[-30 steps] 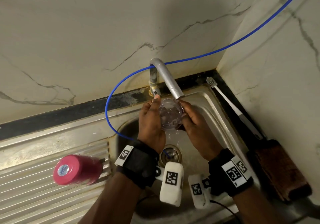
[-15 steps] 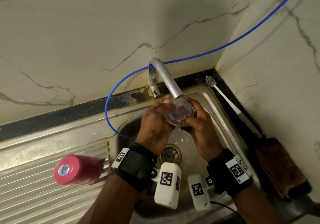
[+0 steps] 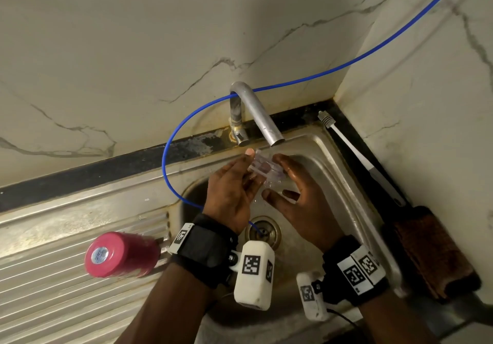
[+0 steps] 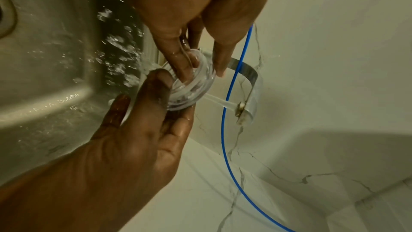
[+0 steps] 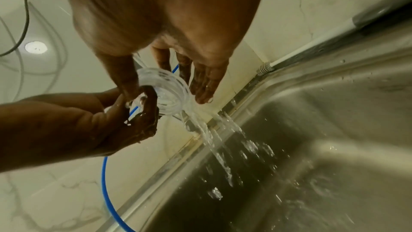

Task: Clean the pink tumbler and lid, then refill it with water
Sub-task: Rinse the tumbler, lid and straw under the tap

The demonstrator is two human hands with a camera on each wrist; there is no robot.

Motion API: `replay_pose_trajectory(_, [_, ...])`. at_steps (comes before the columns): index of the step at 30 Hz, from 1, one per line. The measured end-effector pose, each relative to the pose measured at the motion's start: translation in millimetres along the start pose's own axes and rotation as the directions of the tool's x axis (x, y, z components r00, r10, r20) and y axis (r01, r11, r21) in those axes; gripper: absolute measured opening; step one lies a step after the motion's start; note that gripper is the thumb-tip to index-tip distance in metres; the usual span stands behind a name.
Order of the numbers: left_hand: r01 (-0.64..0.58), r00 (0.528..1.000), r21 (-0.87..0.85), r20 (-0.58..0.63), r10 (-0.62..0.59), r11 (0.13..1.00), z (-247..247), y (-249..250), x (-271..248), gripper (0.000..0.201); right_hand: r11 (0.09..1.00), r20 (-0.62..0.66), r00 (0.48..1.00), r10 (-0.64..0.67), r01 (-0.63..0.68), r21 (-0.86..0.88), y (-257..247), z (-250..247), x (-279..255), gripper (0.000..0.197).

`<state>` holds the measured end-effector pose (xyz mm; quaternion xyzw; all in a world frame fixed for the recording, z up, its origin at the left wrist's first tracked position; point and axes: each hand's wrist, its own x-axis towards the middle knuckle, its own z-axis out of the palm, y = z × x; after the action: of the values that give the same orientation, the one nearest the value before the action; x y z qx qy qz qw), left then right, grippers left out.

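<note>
Both hands hold a clear lid (image 3: 266,169) under the tap spout (image 3: 276,141), and water runs over it into the sink. My left hand (image 3: 240,175) pinches it, with fingers inside the lid (image 4: 194,85) and the thumb outside. My right hand (image 3: 288,183) has straight, spread fingers; its thumb and fingertips touch opposite sides of the lid (image 5: 167,91). The pink tumbler (image 3: 120,254) lies on its side on the ribbed drainboard (image 3: 53,303), left of my left wrist, with nothing touching it.
A blue hose (image 3: 166,162) loops behind the tap (image 3: 248,103) down to the drain (image 3: 262,230). A white bottle brush (image 3: 354,154) lies along the sink's right rim (image 3: 344,183). A brown block (image 3: 426,253) sits at the right. Marble walls close the corner.
The lid has turned from facing the camera to edge-on and dropped a little below the spout. My right hand's fingers have spread out from their closer hold.
</note>
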<state>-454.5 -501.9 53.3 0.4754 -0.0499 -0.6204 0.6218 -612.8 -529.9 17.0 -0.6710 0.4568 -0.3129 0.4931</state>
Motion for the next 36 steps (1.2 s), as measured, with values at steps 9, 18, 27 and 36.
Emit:
replay_pose_trajectory(9, [0.076,0.996,0.280,-0.061,-0.061,0.957,-22.1,-8.4,-1.9,0.022,0.993,-0.128,0.989,0.077,-0.065,0.097,-13.1,-11.7,1.9,0.025])
replay_pose_trajectory(18, [0.223,0.975,0.398,-0.114,-0.193,0.890,-64.7,-18.7,-48.6,0.035,0.998,0.117,0.992,0.054,-0.055,0.004,9.4,2.2,-52.4,0.051])
replay_pose_trajectory(27, [0.175,0.981,0.374,-0.149,-0.127,0.911,-99.8,-43.3,-88.6,0.017,0.999,0.233,0.972,0.023,-0.012,-0.048,21.1,24.5,-110.7,0.067])
replay_pose_trajectory(36, [-0.009,0.999,0.270,-0.045,0.022,0.963,-107.7,-44.7,-114.1,0.034,0.962,-0.047,0.964,0.263,-0.259,0.084,-11.4,30.8,-118.8,0.024])
